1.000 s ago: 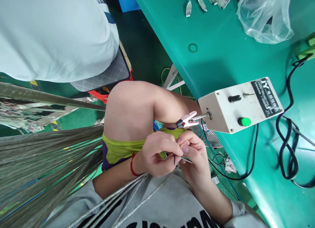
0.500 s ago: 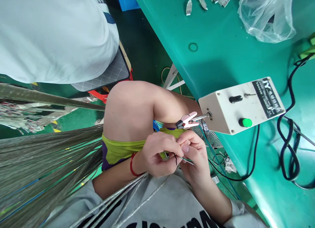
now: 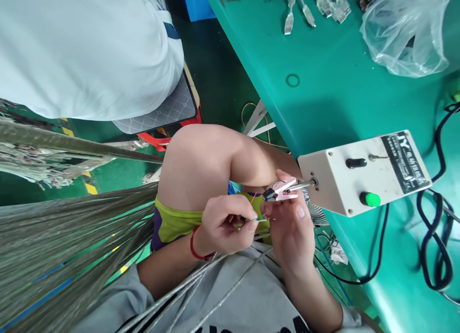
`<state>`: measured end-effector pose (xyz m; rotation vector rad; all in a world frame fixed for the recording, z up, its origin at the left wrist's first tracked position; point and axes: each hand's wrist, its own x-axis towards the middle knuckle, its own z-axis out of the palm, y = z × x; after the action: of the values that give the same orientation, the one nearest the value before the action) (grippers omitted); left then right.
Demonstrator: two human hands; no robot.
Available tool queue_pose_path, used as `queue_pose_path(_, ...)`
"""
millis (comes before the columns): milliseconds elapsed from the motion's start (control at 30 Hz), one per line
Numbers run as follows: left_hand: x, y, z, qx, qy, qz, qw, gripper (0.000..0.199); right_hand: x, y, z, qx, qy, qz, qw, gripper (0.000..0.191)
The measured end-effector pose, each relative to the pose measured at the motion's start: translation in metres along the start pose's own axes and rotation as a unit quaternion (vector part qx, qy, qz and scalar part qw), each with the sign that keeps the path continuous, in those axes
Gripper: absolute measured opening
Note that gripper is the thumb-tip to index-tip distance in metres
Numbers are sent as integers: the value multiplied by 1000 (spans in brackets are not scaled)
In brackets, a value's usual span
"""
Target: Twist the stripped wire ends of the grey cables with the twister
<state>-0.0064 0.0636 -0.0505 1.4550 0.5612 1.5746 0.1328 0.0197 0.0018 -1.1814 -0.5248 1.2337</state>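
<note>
My left hand [image 3: 228,225], a red string on its wrist, is closed in a pinch on a thin cable. Several fine coloured wires [image 3: 264,218] stick out from its fingertips, with red, green and white showing. My right hand [image 3: 292,227] is open just right of the wire ends, its fingers partly hidden behind a pink clip [image 3: 285,188] with black tips. Whether those fingers touch the clip I cannot tell. The clip sits on a metal shaft from a white box machine [image 3: 362,172] with a green button, a black knob and a toggle switch.
The machine stands at the edge of a green table [image 3: 323,98]. USB cable ends [image 3: 332,7] and a clear plastic bag [image 3: 406,36] lie farther back. Long grey cables [image 3: 72,256] hang at the left. A person in a white top [image 3: 89,50] sits nearby.
My hands have come apart. The right hand has released the wires, opened and risen behind the clip. The wire ends now fan out from my left fingers. The view has shifted slightly.
</note>
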Motion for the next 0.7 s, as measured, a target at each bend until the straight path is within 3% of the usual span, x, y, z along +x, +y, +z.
queue_pose_path(100, -3, -6, -3, 21, 7, -13, 1000, 11, 10, -10, 0, 38, -46, 40, 997, 50)
queue_pose_path(267, -7, -10, -5, 60, 29, -30, 997, 18, 21, -16, -5, 85, -163, 82, 980, 42)
queue_pose_path(500, -1, -2, -3, 50, 21, -66, 996, 13, 28, 1, -2, 62, -156, 47, 985, 59)
queue_pose_path(700, -1, -6, 0, 62, 32, -55, 996, 15, 32, 14, -2, 75, -131, 2, 989, 35)
